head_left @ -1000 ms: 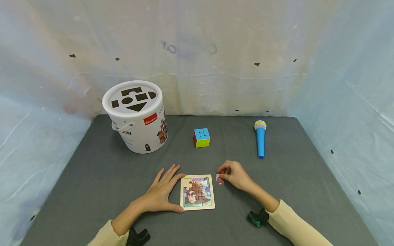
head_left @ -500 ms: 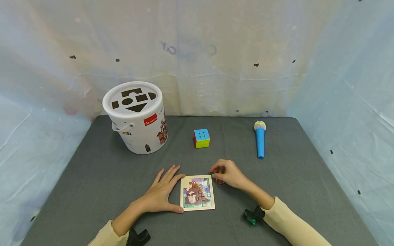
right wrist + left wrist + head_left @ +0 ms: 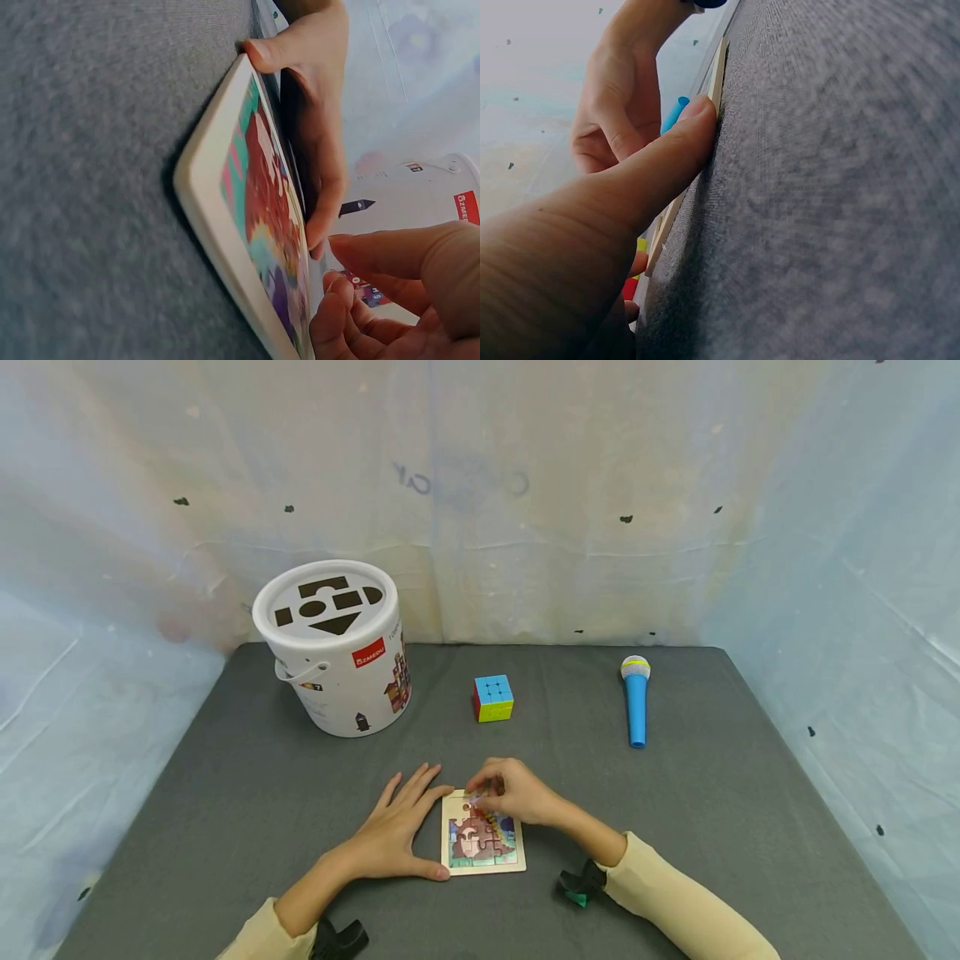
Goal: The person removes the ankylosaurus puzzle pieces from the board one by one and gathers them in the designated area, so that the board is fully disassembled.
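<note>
A jigsaw puzzle in a pale wooden frame (image 3: 487, 869) lies flat on the grey cloth, its picture a brown dinosaur. My left hand (image 3: 393, 839) spreads along the frame's left side, thumb at the near corner and index finger at the far one. In the left wrist view, that thumb (image 3: 682, 139) rests against the wooden edge. Over the puzzle's upper part, my right hand (image 3: 519, 791) pinches a small puzzle piece (image 3: 475, 802), mostly hidden by the fingers. The right wrist view has the curled fingers of this hand (image 3: 405, 285) close over the frame's far end.
Behind the puzzle stands a blue, yellow and red puzzle cube (image 3: 493, 698). At the back left is a white lidded bucket (image 3: 341, 677) with shaped holes. A blue toy microphone (image 3: 636, 706) lies at the back right. Plastic sheeting (image 3: 562, 485) hangs beyond the table.
My right hand has carried the puzzle piece leftward from beside the frame to over the puzzle's upper part. The left hand stays at the frame's left side.
</note>
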### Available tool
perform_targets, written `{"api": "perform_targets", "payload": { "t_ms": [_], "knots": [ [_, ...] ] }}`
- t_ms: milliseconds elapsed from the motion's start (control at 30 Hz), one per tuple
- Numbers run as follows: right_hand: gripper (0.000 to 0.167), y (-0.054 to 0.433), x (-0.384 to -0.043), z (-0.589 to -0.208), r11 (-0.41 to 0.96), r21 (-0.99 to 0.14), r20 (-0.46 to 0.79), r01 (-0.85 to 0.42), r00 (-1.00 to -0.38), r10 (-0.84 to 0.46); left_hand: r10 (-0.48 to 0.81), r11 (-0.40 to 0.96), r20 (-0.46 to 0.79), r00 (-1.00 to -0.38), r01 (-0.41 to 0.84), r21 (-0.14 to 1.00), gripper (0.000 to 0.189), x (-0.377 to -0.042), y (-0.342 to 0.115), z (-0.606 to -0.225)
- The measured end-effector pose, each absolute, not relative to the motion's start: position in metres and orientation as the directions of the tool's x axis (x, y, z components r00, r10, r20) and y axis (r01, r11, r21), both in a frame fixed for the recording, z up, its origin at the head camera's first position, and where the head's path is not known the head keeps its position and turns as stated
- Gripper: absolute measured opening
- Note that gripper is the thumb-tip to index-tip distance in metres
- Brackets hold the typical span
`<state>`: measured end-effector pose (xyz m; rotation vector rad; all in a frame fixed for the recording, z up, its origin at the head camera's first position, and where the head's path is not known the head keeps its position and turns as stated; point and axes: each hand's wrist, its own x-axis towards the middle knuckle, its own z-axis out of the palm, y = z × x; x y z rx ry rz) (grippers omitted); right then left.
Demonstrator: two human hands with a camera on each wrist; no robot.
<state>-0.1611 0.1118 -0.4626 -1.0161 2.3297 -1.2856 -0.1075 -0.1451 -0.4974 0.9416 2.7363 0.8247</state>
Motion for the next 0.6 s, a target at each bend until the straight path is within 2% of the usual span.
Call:
{"api": "perform_targets", "payload": {
  "t_ms": [600],
  "knots": [
    [0.01, 0.103, -0.1567, -0.4669, 0.41, -0.797, 0.05, -0.443, -0.726, -0.686, 0.607, 0.644, 0.063, -0.793, 0.536, 0.546, 0.111, -0.1071, -0.1451, -0.497]
  ]
}}
